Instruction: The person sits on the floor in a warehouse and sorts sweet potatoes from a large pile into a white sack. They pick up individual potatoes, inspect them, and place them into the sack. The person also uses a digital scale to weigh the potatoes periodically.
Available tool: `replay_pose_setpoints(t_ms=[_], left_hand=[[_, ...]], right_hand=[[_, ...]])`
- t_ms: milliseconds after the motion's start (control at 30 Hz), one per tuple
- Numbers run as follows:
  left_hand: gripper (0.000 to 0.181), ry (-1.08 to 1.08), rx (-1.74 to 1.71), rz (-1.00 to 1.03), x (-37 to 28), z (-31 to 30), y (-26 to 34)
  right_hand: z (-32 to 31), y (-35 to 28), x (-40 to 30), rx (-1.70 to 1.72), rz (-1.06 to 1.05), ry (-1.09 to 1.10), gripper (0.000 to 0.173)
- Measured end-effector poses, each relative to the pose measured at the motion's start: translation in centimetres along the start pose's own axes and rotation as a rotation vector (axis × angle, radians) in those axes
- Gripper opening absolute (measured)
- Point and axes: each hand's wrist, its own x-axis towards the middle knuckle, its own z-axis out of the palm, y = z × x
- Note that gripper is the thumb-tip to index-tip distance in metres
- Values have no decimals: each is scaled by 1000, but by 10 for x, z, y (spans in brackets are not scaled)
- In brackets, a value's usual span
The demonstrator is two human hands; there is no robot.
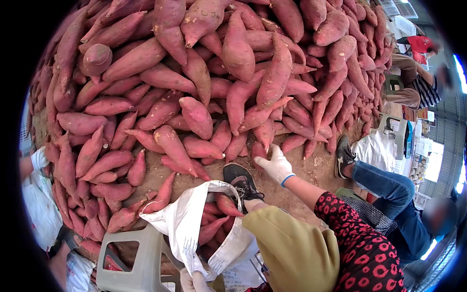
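My right hand (277, 165), in a white knit glove with a blue cuff, is at the foot of a large heap of red-skinned sweet potatoes (237, 54). Its thumb and fingers are around a small sweet potato (258, 150) lying low on the heap's edge. At the bottom of the view my left hand (195, 281), also gloved, grips the rim of a white woven sack (178, 222). The sack's mouth gapes open, and several sweet potatoes (213, 230) show inside. Its lower part is hidden.
A grey plastic stool (127, 266) stands left of the sack. My shoe (239, 179) rests on the dirt floor (303, 179) beside the sack. Co-workers sit at right, one in jeans (383, 182). Another person's gloved hand (39, 158) and white sacks (40, 211) are at left.
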Motion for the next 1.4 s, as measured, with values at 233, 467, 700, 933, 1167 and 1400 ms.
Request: replay_pose_setpoints(t_ms=[233,467,700,933,1167,1400], left_hand=[[29,-88,45,135,9,-2,-3],[24,-44,16,66,4,4,5],[38,30,-17,-3,3,2,9],[44,24,-8,33,5,-4,-2],[25,-57,-37,95,7,-5,-2],[28,-47,-33,101,7,-7,-4]], right_hand=[[4,-16,4,-197,-52,-160,77],[-46,-20,-3,767,198,-1137,60],[-44,-161,-79,172,-712,-939,72],[-31,-133,-63,305,-550,-1045,41],[-33,-106,-19,-34,-318,-206,41],[-82,-138,9,-487,-1009,335,22]])
